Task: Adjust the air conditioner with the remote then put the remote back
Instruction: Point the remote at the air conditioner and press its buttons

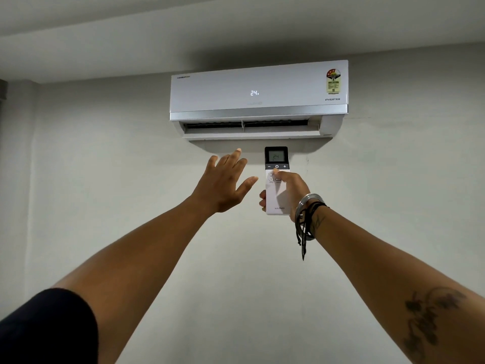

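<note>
Nearest the camera, a dark sleeve [44, 327] covered the left upper arm, and a dark tattoo [427, 319] marked the right forearm. Both bare arms stretched up toward the air conditioner [258, 99] mounted high on the wall [105, 153].

Further along, metal bangles and black thread bands [308, 214] circled the right wrist, with loose thread ends hanging down.

The right hand [291, 191] grasped the remote [277, 179], which stood upright just below the air conditioner's lower edge, a little right of its middle. The fingers were wrapped behind the white body, their tips showing at its left edge, and the thumb [279, 176] lay across the front, its tip just under the power button in the row of minus, power and plus keys. The remote's small screen read 24, and a brand name was printed near its bottom end.

The left hand [227, 182] was released and held nothing: palm facing away, fingers spread and pointing up toward the air conditioner's outlet, thumb angled toward the remote but apart from it.

Beyond the hands, the air conditioner was a white unit with a silver strip along its front. Its panel showed 24 in lit digits, the word INVERTER at the lower right, and an energy rating sticker [333, 81] in the upper right corner. The flap [252, 130] beneath the silver strip stood open.
</note>
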